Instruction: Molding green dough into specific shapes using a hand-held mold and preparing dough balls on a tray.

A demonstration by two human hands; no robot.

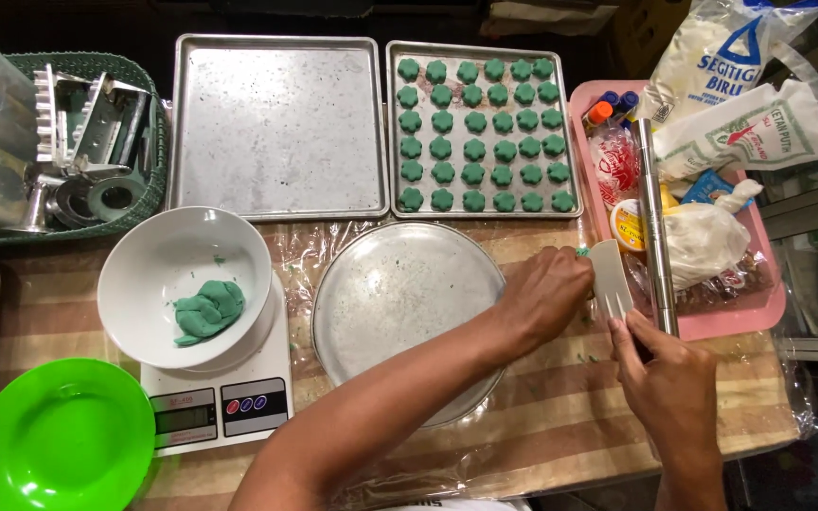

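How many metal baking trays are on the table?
2 rectangular trays, side by side at the back: the left bare, the right filled with green dough pieces. A round pan sits before them.

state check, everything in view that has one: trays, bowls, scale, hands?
left baking tray: bare
right baking tray: full of green dough pieces
round pan: bare
white bowl: holds green dough lump, sits on scale
green bowl: bare
left hand: gripping white scraper
right hand: fingers on scraper

Landmark: we take the round metal plate [400, 293].
Left of it: white bowl [185, 284] on our scale [224, 402].
Behind it: empty tray [276, 128], filled tray [483, 130].
Far left: green plate [63, 435].
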